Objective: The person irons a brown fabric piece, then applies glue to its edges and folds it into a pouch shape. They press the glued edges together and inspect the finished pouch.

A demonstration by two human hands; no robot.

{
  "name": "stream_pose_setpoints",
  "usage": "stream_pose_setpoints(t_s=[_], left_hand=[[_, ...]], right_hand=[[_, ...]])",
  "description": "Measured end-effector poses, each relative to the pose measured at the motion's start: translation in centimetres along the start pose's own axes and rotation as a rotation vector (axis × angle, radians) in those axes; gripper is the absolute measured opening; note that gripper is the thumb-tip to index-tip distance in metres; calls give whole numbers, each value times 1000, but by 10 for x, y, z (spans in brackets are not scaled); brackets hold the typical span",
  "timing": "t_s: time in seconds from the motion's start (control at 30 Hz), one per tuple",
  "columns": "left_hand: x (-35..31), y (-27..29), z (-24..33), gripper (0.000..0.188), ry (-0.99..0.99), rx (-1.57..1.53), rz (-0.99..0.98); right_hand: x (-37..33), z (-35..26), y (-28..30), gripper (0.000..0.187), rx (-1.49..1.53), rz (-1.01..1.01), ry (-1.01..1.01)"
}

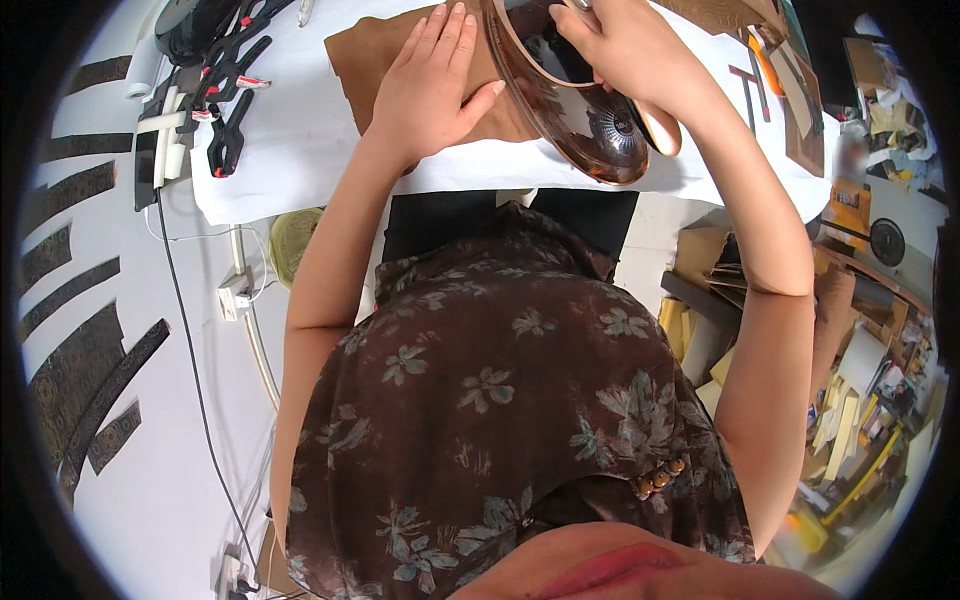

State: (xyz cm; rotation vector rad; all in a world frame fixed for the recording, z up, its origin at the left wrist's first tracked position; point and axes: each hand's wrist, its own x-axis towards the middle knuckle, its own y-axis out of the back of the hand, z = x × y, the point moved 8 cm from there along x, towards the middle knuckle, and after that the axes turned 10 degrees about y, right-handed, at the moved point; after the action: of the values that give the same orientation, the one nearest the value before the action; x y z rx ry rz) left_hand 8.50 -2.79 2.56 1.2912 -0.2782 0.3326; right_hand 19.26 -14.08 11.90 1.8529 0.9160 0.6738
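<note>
My left hand (437, 85) lies flat on a brown sheet (362, 62), its fingers stretched out and the thumb apart. The sheet looks like leather or cloth, with an uneven left edge. To the right, my right hand (625, 45) is closed at a glossy dark-brown object (580, 130) with a rounded near end, a pale rim and a round ribbed part. A smooth tan piece (657, 130) sticks out beneath that hand. The fingers curl inward, and their exact hold is partly hidden. The object's far end runs out of the view. Its left edge overlaps the sheet.
White paper (290, 150) covers the table. Black spring clamps (232, 135) with red tips lie at its left. Tools with orange parts (765, 72) and brown pieces (800, 125) are at the right. A black cable (178, 290) hangs down left. Cluttered materials (850, 400) fill the right side.
</note>
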Motion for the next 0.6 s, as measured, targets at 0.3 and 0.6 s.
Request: stream_pose_setpoints(t_s=[0.3, 0.6], left_hand=[[9, 5, 2, 75, 19, -98, -62], [1, -9, -6, 67, 17, -19, 10]], right_hand=[[-41, 33, 25, 38, -39, 62, -95], [-6, 3, 13, 42, 283, -109, -205]])
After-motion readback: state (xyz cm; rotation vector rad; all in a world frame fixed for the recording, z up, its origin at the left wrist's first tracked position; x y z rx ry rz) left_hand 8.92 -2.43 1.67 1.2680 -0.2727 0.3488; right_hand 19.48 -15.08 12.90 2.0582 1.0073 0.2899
